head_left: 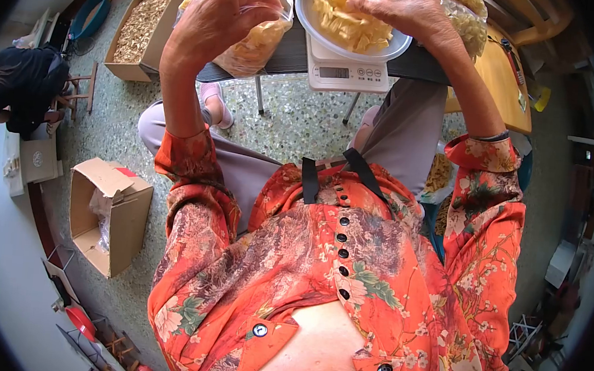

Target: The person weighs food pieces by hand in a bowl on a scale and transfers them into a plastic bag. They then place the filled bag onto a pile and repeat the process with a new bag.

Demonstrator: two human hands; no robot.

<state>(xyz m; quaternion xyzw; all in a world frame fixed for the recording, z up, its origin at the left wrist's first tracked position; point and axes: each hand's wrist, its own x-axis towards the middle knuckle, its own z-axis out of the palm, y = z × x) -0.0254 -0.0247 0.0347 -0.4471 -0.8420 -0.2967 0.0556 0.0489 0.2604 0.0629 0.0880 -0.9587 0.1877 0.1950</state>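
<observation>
At the top of the head view, my left hand is closed on the rim of a clear plastic bag partly filled with yellowish dried pieces. My right hand reaches into a translucent plastic bowl, its fingers closed on thin, crinkled yellow dried pieces. Under the bowl is a white digital scale; its display is too small to read surely. Bowl and scale rest on a dark table. Another filled clear bag stands beside my right wrist.
A cardboard box of dried pieces stands on the floor at upper left, with an open cardboard box lower down. Another person in dark clothes is at far left. A wooden table and chair are at right.
</observation>
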